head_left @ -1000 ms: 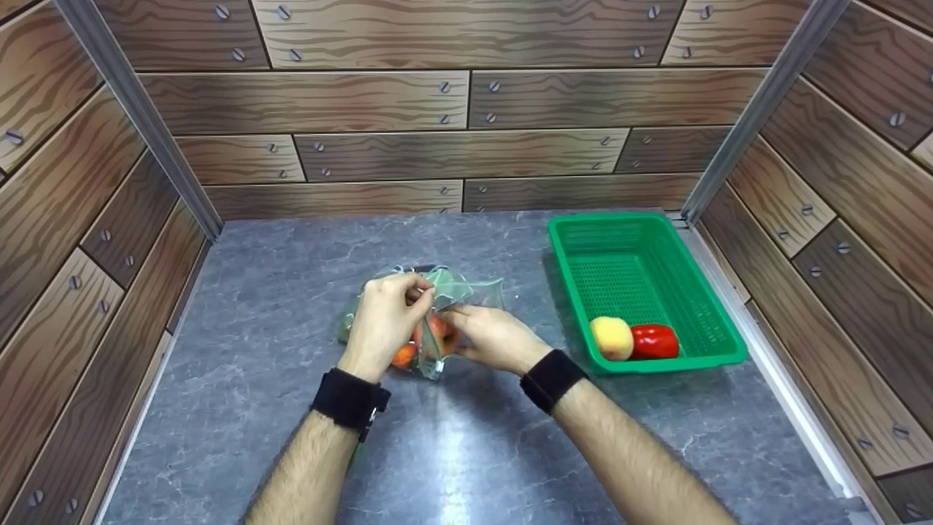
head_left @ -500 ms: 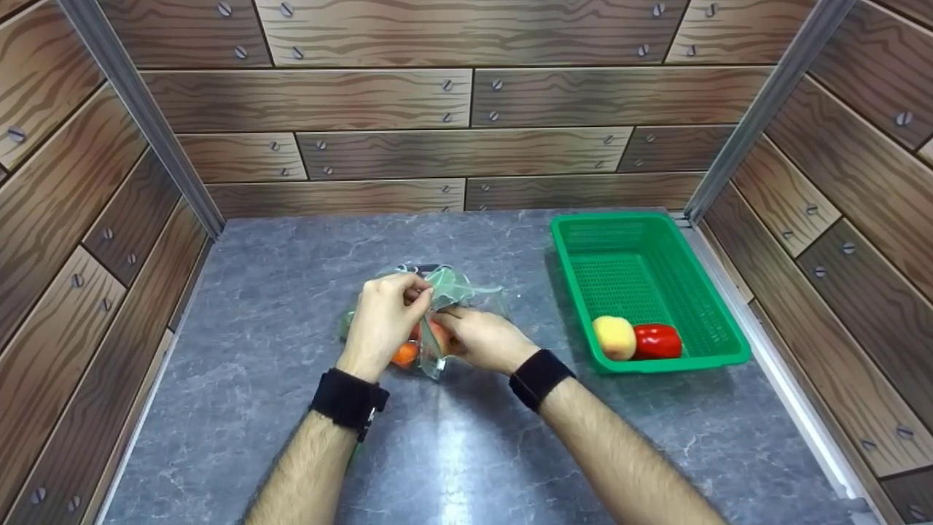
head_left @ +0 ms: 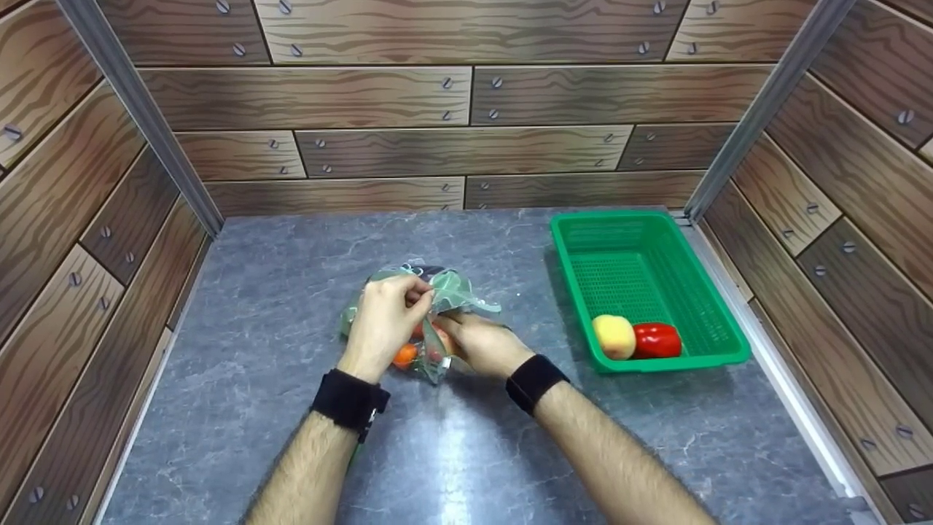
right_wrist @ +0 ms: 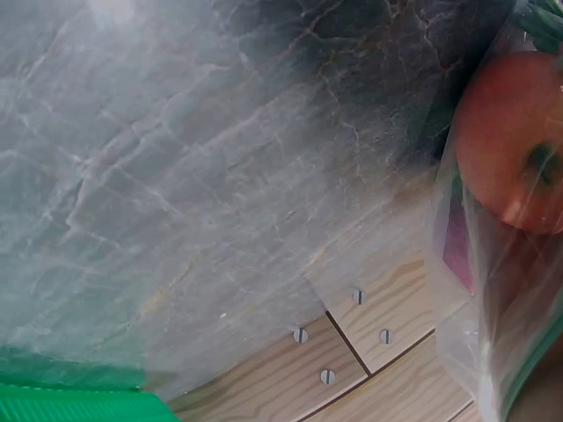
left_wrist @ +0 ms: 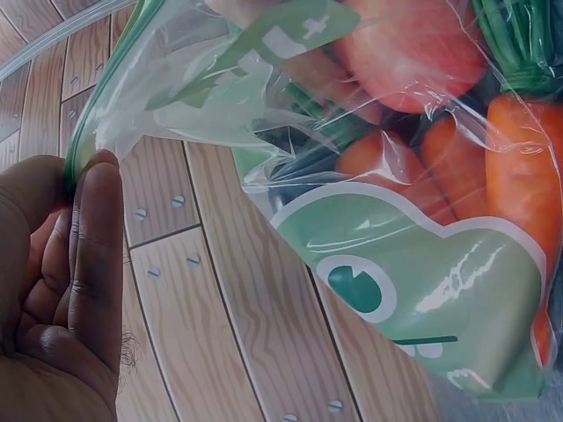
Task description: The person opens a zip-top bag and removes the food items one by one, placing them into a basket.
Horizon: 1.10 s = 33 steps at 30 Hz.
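A clear zip bag (left_wrist: 422,290) with a green cartoon print holds orange carrots (left_wrist: 519,167) with green tops. My left hand (head_left: 386,317) pinches the bag's zip edge between thumb and fingers, pulling its mouth out, as the left wrist view shows. Through the mouth reaches my right hand (head_left: 492,343), its fingers against a red apple (left_wrist: 413,53) inside the plastic. Seen from the right wrist, the apple lies behind clear film with its stem hollow facing the camera. Plastic and the hand itself hide part of the right fingers.
To the right stands a green plastic basket (head_left: 718,321) with a pale yellow round fruit (head_left: 614,337) and a red bell pepper (head_left: 657,340) in its near end. Wood-print walls (head_left: 379,102) close in the grey marbled table (head_left: 255,350) at the back and sides.
My right hand has moved left and deeper into the bag with the apple. The bag's right flap has sunk lower. My left hand keeps its pinch in the same place.
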Motion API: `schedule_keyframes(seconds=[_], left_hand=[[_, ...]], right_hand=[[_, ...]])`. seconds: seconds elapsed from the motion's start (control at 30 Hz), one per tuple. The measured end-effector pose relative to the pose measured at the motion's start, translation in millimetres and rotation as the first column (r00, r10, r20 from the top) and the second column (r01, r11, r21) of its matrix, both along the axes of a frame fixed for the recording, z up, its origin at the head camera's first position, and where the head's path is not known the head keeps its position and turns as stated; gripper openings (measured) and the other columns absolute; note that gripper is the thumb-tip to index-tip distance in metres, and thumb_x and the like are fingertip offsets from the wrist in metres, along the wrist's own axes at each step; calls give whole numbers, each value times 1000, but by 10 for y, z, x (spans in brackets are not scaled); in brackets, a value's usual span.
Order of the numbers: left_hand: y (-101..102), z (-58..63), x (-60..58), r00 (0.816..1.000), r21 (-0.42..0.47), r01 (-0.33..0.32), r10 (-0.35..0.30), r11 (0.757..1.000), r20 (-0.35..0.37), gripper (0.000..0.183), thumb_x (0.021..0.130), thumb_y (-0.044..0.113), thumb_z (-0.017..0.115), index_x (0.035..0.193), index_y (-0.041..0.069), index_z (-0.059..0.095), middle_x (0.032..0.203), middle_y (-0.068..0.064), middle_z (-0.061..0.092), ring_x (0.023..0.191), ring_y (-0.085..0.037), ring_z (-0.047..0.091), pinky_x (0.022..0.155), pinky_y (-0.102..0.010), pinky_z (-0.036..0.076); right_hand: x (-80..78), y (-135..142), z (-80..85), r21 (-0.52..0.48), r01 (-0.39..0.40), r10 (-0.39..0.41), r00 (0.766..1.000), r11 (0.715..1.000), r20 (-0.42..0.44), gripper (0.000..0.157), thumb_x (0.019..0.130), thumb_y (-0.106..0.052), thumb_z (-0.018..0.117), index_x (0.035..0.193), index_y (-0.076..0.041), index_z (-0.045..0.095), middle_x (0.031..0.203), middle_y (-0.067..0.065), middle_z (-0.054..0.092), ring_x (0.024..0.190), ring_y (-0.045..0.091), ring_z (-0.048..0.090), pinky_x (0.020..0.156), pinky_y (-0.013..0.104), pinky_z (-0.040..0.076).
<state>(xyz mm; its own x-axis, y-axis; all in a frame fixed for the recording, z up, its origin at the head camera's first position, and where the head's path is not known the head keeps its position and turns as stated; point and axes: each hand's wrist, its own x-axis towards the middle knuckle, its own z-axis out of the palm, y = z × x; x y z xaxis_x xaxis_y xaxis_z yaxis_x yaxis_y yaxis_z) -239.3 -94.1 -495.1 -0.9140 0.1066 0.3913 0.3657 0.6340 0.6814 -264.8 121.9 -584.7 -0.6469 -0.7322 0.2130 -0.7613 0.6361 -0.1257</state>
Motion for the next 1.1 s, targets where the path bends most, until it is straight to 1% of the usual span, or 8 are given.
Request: schedule_keyframes(seconds=[0.13, 0.27, 0.33, 0.4, 0.5, 0.6, 0.83, 1.1], left_hand=[[4, -6, 0, 1000, 2, 4, -4, 1000, 1, 6, 106, 9, 85, 106, 6, 90, 96, -9, 89, 86, -23, 85, 81, -39, 73], [3, -9, -4, 1000, 0, 6, -6, 1000, -6, 6, 106, 9, 86, 106, 5, 90, 96, -10, 89, 87, -23, 85, 81, -39, 74], [3, -6, -8, 1000, 1, 3, -3, 1000, -11, 6, 106, 8, 86, 106, 4, 90, 96, -10, 89, 87, -24, 85, 80, -40, 74], [1, 0, -10, 1000, 3, 1, -1, 1000, -13, 6, 106, 8, 85, 106, 4, 90, 96, -11, 89, 87, -24, 85, 80, -40, 74], [-2, 7, -10, 1000, 5, -1, 1, 1000, -8, 6, 106, 8, 85, 107, 4, 90, 97, -11, 89, 88, -25, 85, 81, -40, 74], [-7, 13, -9, 1000, 8, 1, -1, 1000, 1, 6, 107, 8, 85, 107, 4, 90, 97, -11, 89, 88, -25, 85, 81, -40, 74], [-32, 21, -11, 1000, 8, -3, 3, 1000, 5, 7, 107, 10, 84, 108, 6, 90, 99, -10, 89, 90, -24, 85, 82, -40, 74], [-44, 33, -12, 1000, 4, -12, 11, 1000, 13, 7, 108, 12, 85, 110, 7, 90, 100, -9, 90, 91, -24, 86, 85, -41, 74]], right_hand=[[1, 12, -3, 0, -6, 6, 1000, 1000, -29, 63, 103, -32, 90, 155, -3, 69, 143, 16, 80, 126, 33, 82, 107, 44, 71], [12, 17, 37, -23, 5, -6, 1000, 1000, -26, 55, 105, -32, 88, 151, -6, 71, 136, 15, 82, 121, 33, 83, 101, 45, 73], [17, 20, 72, -40, 15, -15, 1000, 999, -6, 55, 103, -30, 90, 149, -7, 72, 133, 15, 82, 120, 34, 83, 99, 47, 73], [23, 27, 110, -41, 23, -23, 1000, 999, 6, 59, 100, -30, 93, 150, -7, 71, 133, 15, 82, 122, 34, 82, 100, 48, 73], [33, 47, 173, -35, 35, -34, 999, 999, 28, 72, 95, -32, 98, 155, -7, 69, 141, 17, 81, 130, 35, 80, 106, 50, 72], [46, 75, 236, -24, 48, -47, 998, 999, 49, 80, 96, -38, 99, 162, -8, 65, 149, 16, 79, 136, 34, 78, 111, 50, 70], [57, 163, 350, -26, 78, -77, 996, 997, 41, 76, 98, -47, 97, 158, -10, 67, 143, 13, 81, 126, 33, 83, 102, 49, 74], [36, 311, 441, -15, 105, -104, 994, 994, 46, 79, 93, -34, 101, 157, -2, 68, 151, 20, 79, 128, 39, 82, 107, 53, 72]])
